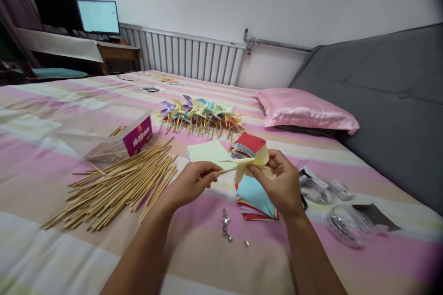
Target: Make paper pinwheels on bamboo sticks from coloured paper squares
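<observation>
In the head view, the left hand pinches the near end of a thin pale wooden stick, fingers closed around it so the stick can be steered by its tail. The right hand grips a folded pale-yellow paper pinwheel head, thumb and fingertips pressing the curled corners together at the centre, apparently so the folds do not spring apart. Stick and pinwheel head meet between the two hands, held up above the striped pink bedspread.

The stick lies nearly level; its long axis runs left to right, with the free tip pointing right into the paper. The pinwheel head faces up and a little leftward, toward that tip.

Taking the pinwheel head as landmark: directly beneath it lies a fanned stack of coloured paper squares, light blue on top; just left of it a pale green sheet; below and slightly left, a scatter of small silver pins. Far left sprawls a heap of loose wooden sticks, with a clear plastic box behind them. Beyond it, a row of finished multicoloured pinwheels. To its right rest clear round containers.
</observation>
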`<state>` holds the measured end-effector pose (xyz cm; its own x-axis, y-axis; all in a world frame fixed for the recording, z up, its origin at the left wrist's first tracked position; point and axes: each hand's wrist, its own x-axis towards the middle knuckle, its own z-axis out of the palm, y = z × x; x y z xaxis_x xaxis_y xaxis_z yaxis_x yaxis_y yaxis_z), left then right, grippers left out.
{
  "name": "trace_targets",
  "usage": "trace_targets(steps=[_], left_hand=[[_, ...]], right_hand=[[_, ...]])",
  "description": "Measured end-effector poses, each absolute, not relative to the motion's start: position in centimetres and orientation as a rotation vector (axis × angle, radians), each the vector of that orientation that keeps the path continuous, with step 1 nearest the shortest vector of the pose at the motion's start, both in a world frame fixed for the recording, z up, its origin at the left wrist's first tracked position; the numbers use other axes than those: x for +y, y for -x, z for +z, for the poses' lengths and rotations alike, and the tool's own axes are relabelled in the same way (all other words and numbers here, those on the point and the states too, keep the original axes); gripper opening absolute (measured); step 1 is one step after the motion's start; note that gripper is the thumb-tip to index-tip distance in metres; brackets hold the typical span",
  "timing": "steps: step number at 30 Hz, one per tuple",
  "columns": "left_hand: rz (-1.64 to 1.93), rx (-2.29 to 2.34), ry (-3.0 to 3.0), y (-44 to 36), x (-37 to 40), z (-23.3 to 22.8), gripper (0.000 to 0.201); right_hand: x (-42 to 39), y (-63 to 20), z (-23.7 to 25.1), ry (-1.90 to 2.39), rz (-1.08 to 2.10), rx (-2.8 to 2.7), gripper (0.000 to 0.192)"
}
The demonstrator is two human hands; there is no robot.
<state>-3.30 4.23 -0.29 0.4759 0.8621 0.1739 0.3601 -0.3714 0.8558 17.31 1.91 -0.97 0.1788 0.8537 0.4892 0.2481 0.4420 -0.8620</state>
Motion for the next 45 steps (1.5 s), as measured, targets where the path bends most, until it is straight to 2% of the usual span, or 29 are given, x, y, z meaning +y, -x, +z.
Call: trace_targets(steps=[5,9,12,16,18,23,45], left_hand=[[0.717,1.041,-1.880,3.5,4.8,-0.8,0.030],[0.853,0.998,-1.574,2.8,4.8,-1.1,0.029],[0.875,0.928,-1.446,2.1,4.6,-1.4,0.029],[0.857,0.888,-1.432,1.4,4.4,-1.6,0.026],[0.851,0.880,-1.441,1.2,4.2,-1.5,0.025],[0.830,0.888,-1.451,1.0,3.9,-0.9,0.027],[0.761,0.878,-1.501,1.7,4.4,-1.8,0.030]], right_hand=[[2.3,-17.8,-0.5,1.120,0.581,-1.267,0.049],[3.1,-18.5,-0.9,1.107,0.589,-0.922,0.049],[3.4,-18.4,-1.3,1.168,0.766,-0.840,0.046],[3.0,-17.4,-1.3,1.181,1.150,-1.050,0.044],[2.8,-16.9,-1.3,1.158,1.197,-1.092,0.041],[2.8,-16.9,-1.4,1.135,1.111,-1.061,0.032],[3.9,-18.8,-1.7,1.152,0.801,-0.710,0.034]])
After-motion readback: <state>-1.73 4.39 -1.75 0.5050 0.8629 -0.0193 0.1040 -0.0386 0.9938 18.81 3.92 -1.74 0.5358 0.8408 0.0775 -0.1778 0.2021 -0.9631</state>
